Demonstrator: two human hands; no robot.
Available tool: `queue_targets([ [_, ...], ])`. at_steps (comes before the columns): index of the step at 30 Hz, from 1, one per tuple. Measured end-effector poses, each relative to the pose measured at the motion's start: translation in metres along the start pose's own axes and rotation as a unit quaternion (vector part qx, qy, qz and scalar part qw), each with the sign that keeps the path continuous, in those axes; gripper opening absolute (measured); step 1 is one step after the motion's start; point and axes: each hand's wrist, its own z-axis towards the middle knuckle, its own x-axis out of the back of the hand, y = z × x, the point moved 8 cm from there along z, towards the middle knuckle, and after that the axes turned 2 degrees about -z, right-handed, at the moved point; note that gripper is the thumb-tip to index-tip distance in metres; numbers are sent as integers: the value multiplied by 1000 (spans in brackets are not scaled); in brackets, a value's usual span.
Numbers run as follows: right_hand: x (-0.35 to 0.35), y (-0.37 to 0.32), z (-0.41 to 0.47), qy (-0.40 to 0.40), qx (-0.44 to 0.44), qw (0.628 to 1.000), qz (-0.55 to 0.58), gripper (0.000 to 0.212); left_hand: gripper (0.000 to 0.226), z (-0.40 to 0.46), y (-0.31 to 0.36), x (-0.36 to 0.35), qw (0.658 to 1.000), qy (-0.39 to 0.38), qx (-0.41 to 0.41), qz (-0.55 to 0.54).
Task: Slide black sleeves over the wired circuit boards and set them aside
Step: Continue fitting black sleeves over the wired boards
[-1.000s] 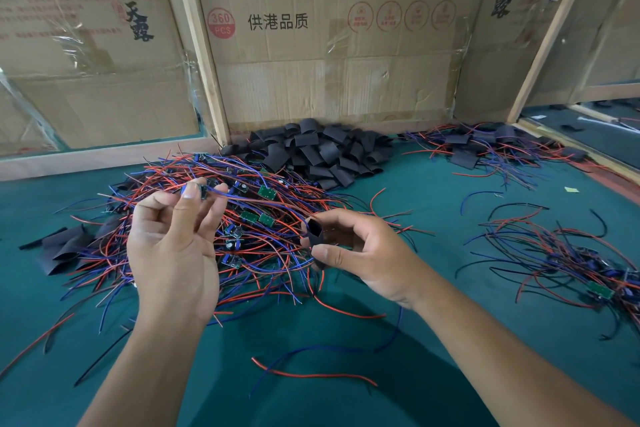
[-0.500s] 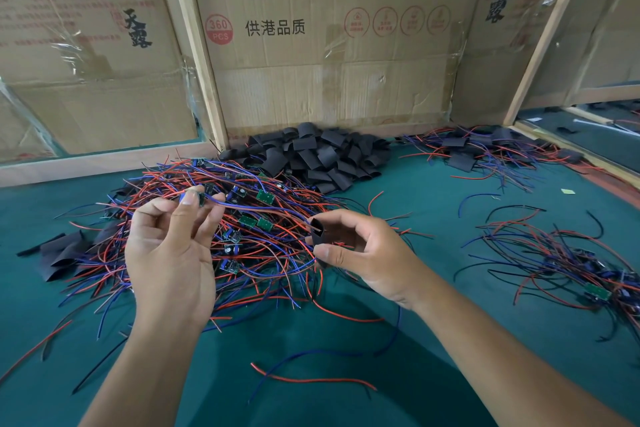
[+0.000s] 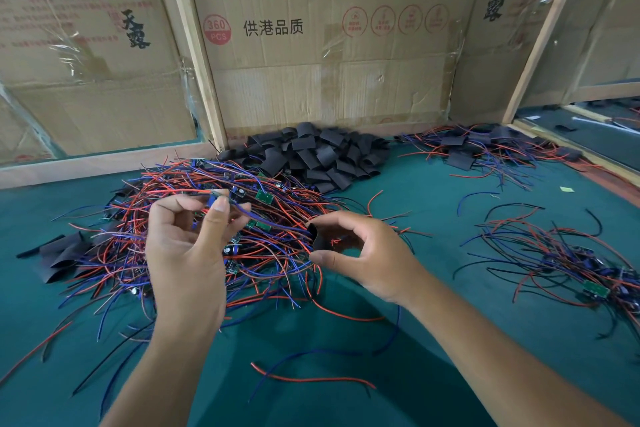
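Note:
My left hand (image 3: 187, 253) is raised over a big tangle of red and blue wired circuit boards (image 3: 277, 229) and pinches one small wired board (image 3: 216, 196) between thumb and fingertips. Its blue wires run right toward my right hand (image 3: 370, 257). That hand holds a black sleeve (image 3: 317, 236) between thumb and forefinger, its open end facing left. The two hands are a short way apart. A heap of loose black sleeves (image 3: 311, 156) lies at the back against the cardboard.
Sleeved boards (image 3: 485, 149) lie in a pile at the back right. Another bunch of wired boards (image 3: 571, 264) sits on the right. More black sleeves (image 3: 62, 253) lie at the left. Cardboard boxes (image 3: 329, 45) wall the back of the green table (image 3: 433, 340).
My left hand has shifted slightly right with the pinched board, and my right hand has opened its curl a little around the sleeve. Both stay over the wire tangle.

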Motion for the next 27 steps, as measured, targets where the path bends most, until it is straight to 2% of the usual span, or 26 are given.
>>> queue_targets([
  [4,7,-10,-2,52,44,996,-58,40,19,-14,-4,-22,996,-61,-18,65],
  [8,12,-20,-3,82,86,988,-96,39,14,-25,-12,-36,991,-92,-3,99],
  [15,14,-25,-5,95,98,986,-94,38,29,-35,-26,-47,971,-166,41,166],
  [18,16,-26,-5,106,100,983,-112,40,31,-38,-26,-50,960,-187,30,207],
  [27,10,-30,-6,98,134,970,-175,38,27,-38,-30,-45,959,-155,46,232],
])
